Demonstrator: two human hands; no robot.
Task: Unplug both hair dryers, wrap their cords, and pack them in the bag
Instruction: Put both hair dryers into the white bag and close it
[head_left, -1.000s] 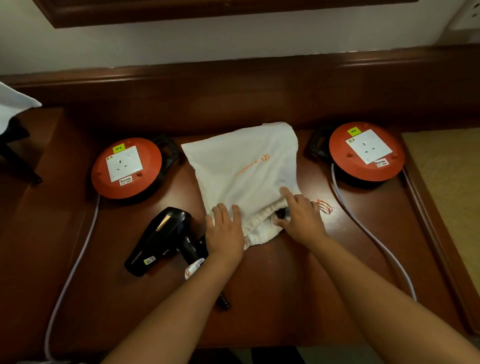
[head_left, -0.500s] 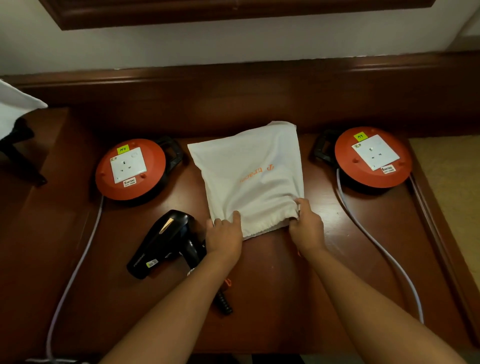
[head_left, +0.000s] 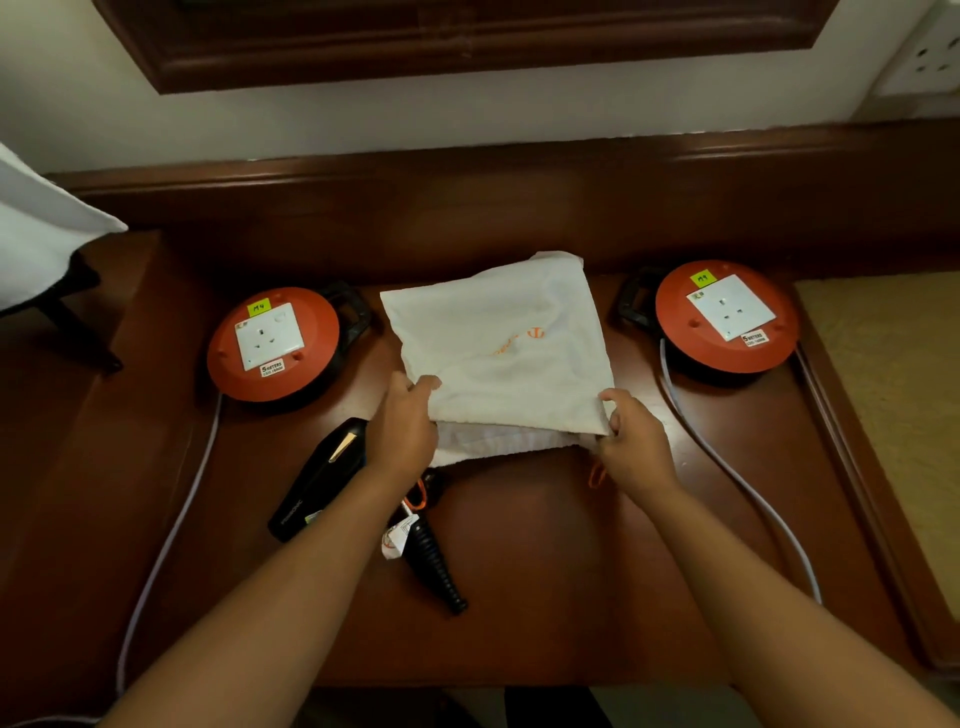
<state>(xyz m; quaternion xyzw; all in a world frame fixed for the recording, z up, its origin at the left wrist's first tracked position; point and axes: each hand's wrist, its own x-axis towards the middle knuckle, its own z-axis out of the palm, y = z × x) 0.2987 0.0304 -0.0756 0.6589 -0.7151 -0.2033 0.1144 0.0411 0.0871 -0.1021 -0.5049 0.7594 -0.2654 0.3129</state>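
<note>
A white cloth drawstring bag (head_left: 509, 353) with orange print lies in the middle of the wooden desk (head_left: 545, 561), its mouth toward me. My left hand (head_left: 402, 426) pinches the top layer at the mouth's left corner. My right hand (head_left: 631, 441) pinches the same layer at the right corner, lifting it so the mouth gapes. A black hair dryer (head_left: 324, 475) lies on the desk left of the bag, partly under my left forearm, its ribbed cord sleeve (head_left: 436, 566) pointing toward me. A second dryer is not visible; the bag's inside is hidden.
Two orange cable reels with white sockets sit on the desk, the left reel (head_left: 272, 345) and the right reel (head_left: 724, 317); no plug is in either. Their white cables (head_left: 727, 467) trail toward me. A wall socket (head_left: 930, 52) is at top right. White cloth (head_left: 36, 234) hangs at left.
Both hands went from pressing on the bag's mouth to pinching its upper layer at the corners and lifting it, opening the mouth. An orange drawstring loop now shows under my right hand.
</note>
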